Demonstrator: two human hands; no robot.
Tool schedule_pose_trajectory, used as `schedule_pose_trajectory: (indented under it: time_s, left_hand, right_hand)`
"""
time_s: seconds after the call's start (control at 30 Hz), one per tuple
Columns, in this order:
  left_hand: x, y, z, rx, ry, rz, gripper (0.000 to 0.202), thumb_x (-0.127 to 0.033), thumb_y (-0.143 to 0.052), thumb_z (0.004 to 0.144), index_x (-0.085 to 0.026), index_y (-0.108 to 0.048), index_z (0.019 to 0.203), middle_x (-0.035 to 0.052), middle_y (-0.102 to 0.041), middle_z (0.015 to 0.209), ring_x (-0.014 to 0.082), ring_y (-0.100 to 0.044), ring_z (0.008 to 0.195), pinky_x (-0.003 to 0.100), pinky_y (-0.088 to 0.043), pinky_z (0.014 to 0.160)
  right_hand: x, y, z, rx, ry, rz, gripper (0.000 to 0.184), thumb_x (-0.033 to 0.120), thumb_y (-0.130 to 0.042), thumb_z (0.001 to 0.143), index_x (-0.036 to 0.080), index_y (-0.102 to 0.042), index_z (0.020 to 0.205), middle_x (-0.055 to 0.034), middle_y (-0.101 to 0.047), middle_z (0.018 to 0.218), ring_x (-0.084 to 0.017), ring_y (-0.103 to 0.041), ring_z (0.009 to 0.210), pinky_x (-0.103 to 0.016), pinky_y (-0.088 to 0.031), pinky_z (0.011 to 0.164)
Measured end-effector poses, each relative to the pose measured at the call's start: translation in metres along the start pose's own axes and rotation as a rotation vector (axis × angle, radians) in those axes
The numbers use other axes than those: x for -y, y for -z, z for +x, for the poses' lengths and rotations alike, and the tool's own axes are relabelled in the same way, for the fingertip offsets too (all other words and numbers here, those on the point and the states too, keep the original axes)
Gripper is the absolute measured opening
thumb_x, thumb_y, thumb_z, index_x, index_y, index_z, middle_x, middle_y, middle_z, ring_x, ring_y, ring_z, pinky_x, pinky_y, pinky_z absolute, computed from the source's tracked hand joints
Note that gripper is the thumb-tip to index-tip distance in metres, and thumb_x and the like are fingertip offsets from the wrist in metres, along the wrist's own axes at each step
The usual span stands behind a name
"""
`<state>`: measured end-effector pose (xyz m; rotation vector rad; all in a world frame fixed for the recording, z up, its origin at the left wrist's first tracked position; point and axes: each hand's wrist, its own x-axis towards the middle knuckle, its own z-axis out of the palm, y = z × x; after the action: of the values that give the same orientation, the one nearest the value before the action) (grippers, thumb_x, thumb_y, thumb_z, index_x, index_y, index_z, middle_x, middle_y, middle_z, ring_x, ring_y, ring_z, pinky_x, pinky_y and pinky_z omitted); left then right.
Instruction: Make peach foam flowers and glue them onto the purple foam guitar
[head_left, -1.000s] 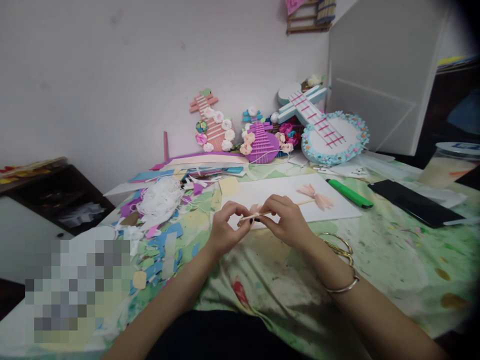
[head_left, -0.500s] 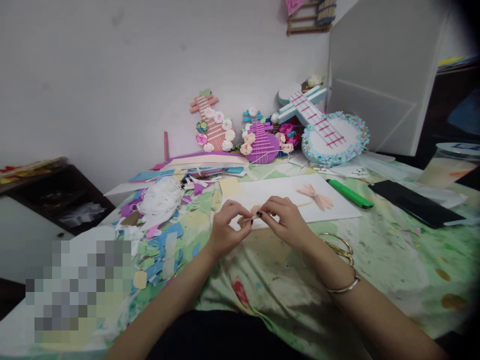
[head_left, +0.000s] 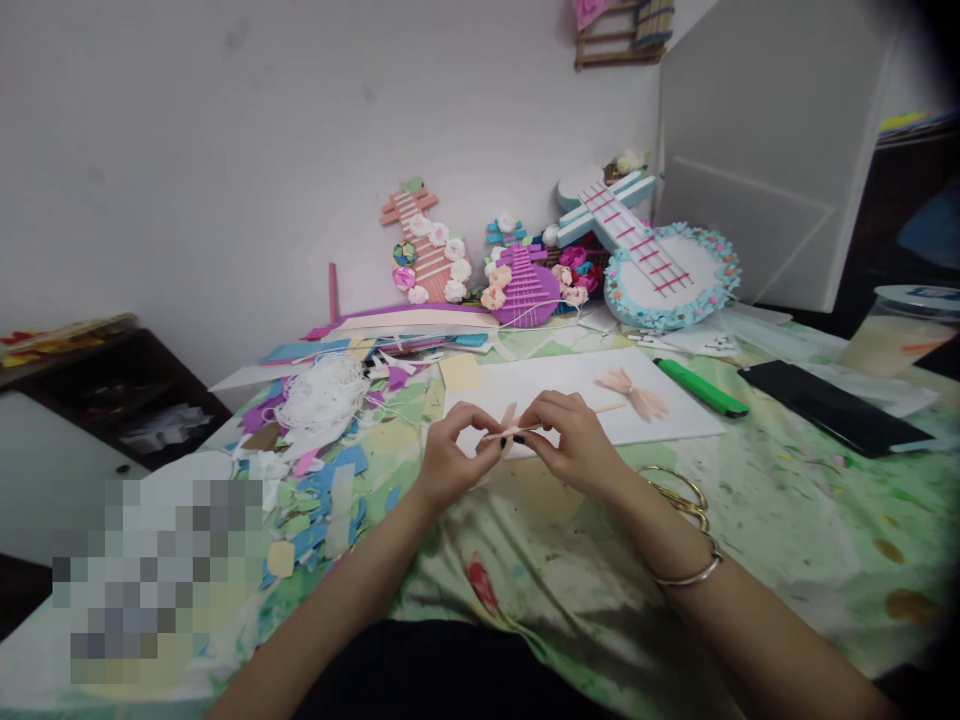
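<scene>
My left hand [head_left: 459,455] and my right hand [head_left: 568,435] almost meet over the near edge of a white sheet [head_left: 555,375]. Both are closed in a pinch, thumb against fingers, on one small pale peach paper piece [head_left: 511,432]. It stretches thin between the fingertips, and a short flap of it stands up behind them. Just past my right hand a thin stick [head_left: 611,408] shows on the sheet. To its right lies a peach paper bunch [head_left: 634,392], gathered at the middle and fanned at its ends. Gold-handled scissors [head_left: 679,492] are partly hidden by my right forearm.
A green cutter [head_left: 701,387] and a black phone [head_left: 829,408] lie to the right, near a lidded cup [head_left: 900,330]. White string [head_left: 322,395] and coloured paper scraps [head_left: 307,525] cover the left. Decorated model lutes [head_left: 667,275] lean against the wall.
My fingers have shifted slightly on the peach paper. It now shows as a thin stretched line with a flap standing up behind. Everything else stays put.
</scene>
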<state>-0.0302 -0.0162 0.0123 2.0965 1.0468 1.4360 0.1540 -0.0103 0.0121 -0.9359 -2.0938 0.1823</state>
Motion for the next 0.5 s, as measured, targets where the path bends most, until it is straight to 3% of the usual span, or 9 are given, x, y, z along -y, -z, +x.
schedule_pose_trajectory:
  time_s: [0.3, 0.5]
  left_hand:
    - [0.011, -0.001, 0.003, 0.04, 0.508, -0.564, 0.026, -0.027, -0.063, 0.073, -0.015, -0.066, 0.095, 0.0013, -0.066, 0.065, 0.0119, -0.058, 0.06, 0.022, -0.043, 0.06]
    - [0.009, -0.002, 0.005, 0.21, 0.637, -0.736, 0.033, -0.031, -0.073, 0.067, -0.012, -0.07, 0.093, 0.0078, -0.07, 0.082, 0.016, -0.062, 0.072, 0.025, -0.044, 0.067]
  right_hand:
    - [0.002, 0.002, 0.0, 0.008, 0.021, 0.002, 0.006, 0.014, -0.059, 0.08, 0.017, -0.057, 0.076, -0.0017, -0.06, 0.079, -0.015, -0.053, 0.079, -0.029, -0.027, 0.071]
    - [0.003, 0.002, 0.0, 0.017, 0.031, 0.015, 0.005, 0.014, -0.06, 0.079, 0.017, -0.058, 0.076, -0.0028, -0.061, 0.079, -0.016, -0.053, 0.08, -0.03, -0.028, 0.071]
